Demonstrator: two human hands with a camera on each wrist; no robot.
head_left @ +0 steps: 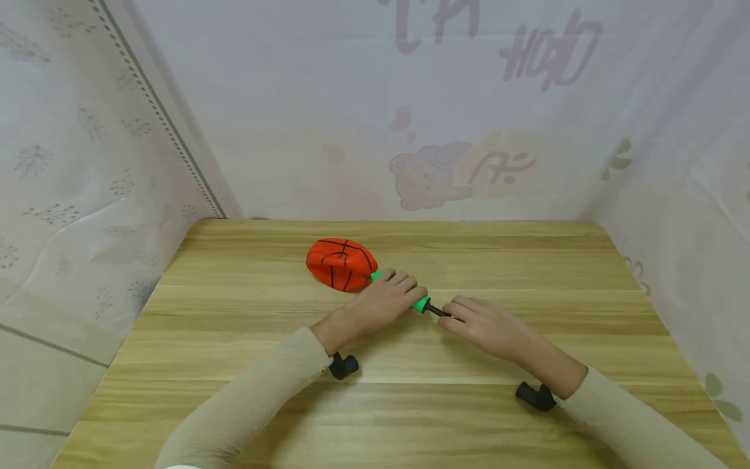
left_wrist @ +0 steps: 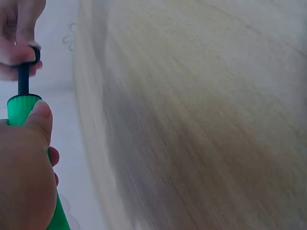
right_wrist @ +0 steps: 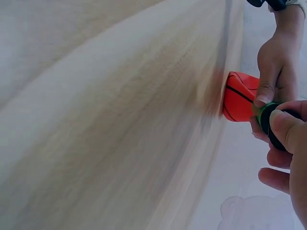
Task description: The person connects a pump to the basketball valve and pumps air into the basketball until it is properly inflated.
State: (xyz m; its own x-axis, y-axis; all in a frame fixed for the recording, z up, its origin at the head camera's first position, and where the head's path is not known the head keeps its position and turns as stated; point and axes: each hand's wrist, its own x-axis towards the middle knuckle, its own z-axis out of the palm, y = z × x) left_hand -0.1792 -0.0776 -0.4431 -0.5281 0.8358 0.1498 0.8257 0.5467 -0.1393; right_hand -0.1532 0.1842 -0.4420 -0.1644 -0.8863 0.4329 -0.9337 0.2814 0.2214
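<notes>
A partly deflated orange-red ball [head_left: 340, 264] with black basketball lines lies dented on the table, left of centre. From its right side runs a green hand pump [head_left: 420, 303] with a black rod. My left hand [head_left: 383, 301] wraps round the green barrel, its thumb along the barrel's end in the left wrist view. My right hand [head_left: 485, 326] pinches the pump's black handle [right_wrist: 278, 129] between thumb and fingers. A stretch of the black rod [head_left: 436, 311] shows between the two hands. Where the pump meets the ball is mostly covered by my left fingers.
The wooden table [head_left: 422, 417] ends at a back wall sheet [head_left: 293, 130] printed with a bear and letters. Printed sheets also hang at both sides. A black wrist-camera mount [head_left: 344, 366] sits under my left wrist, another mount [head_left: 536, 396] under my right.
</notes>
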